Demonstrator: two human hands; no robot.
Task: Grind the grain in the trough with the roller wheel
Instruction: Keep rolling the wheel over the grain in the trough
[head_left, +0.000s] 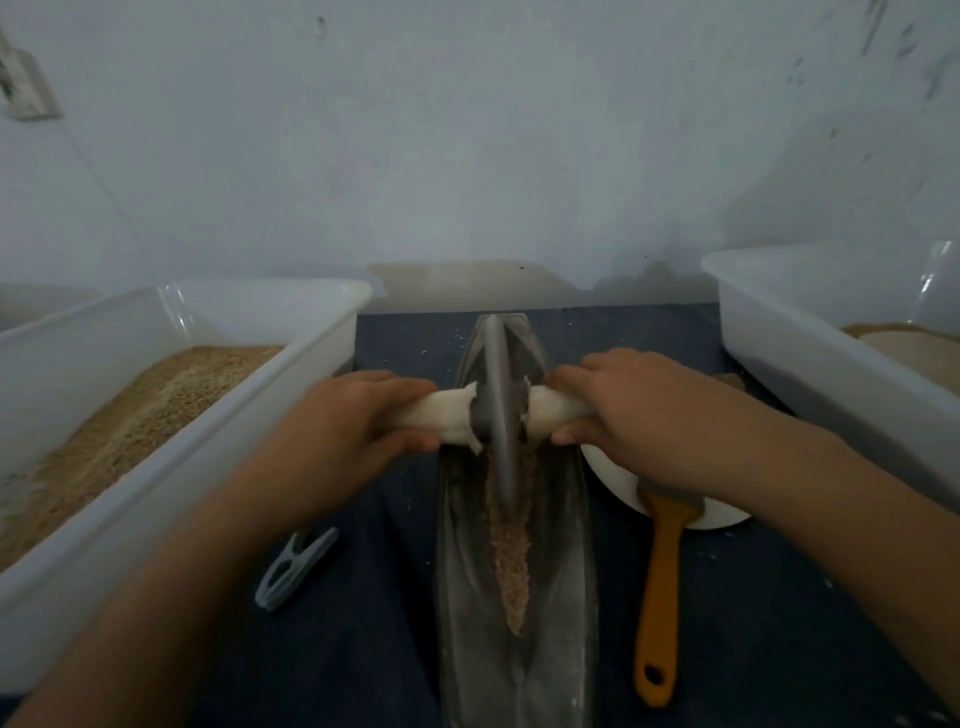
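Grey metal, the wheel in the trough looks heavy and stiff, so the left hand and right hand curl their fingers round its cloth-wrapped handles.

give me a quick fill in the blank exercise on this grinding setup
1. Both hands hold the cloth-wrapped handles of the roller ____.
2. The grain lies in a line along the metal ____.
3. The brush with the ____ handle lies right of the trough.
4. The clip lies on the trough's ____ side.

Missing: wheel; trough; orange; left
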